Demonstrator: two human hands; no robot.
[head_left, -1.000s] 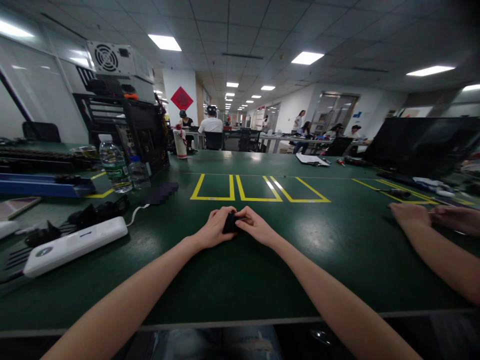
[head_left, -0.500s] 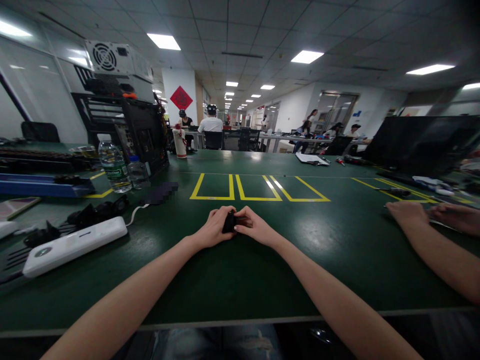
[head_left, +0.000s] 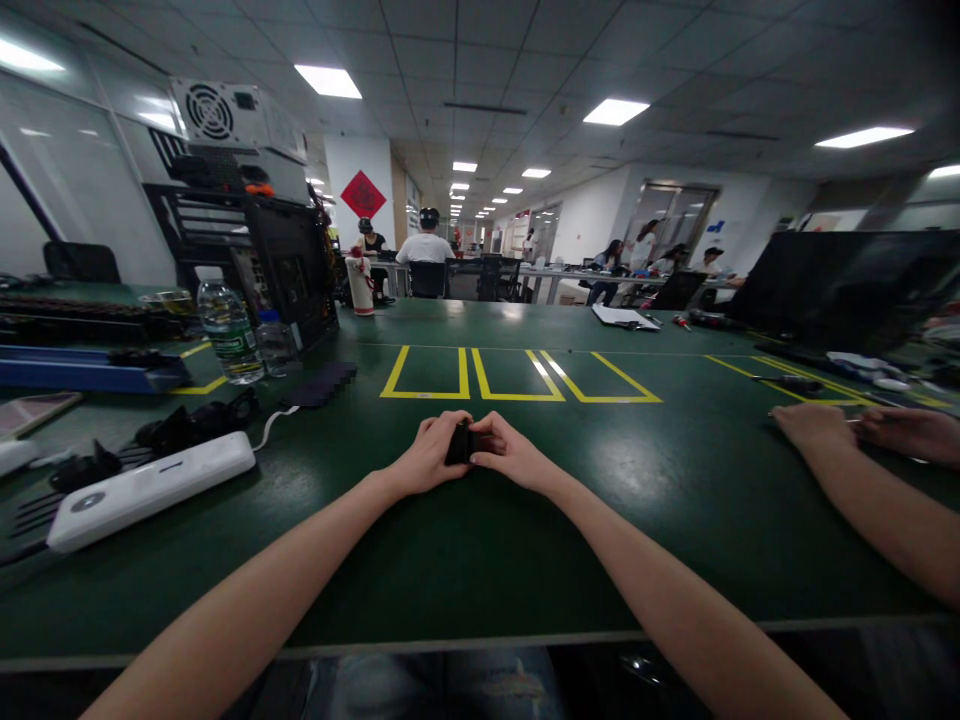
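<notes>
My left hand (head_left: 427, 458) and my right hand (head_left: 511, 454) meet over the green table (head_left: 465, 540), just in front of three yellow taped boxes (head_left: 517, 377). Both hands are closed around a small black object (head_left: 459, 444) held between them; most of it is hidden by my fingers. My forearms stretch out from the near edge of the table.
A white power strip (head_left: 146, 489) and black cables lie at the left, with two water bottles (head_left: 229, 335) and a black computer case (head_left: 289, 265) behind them. Another person's hands (head_left: 862, 430) rest on the table at the right. A dark monitor (head_left: 840, 290) stands at far right.
</notes>
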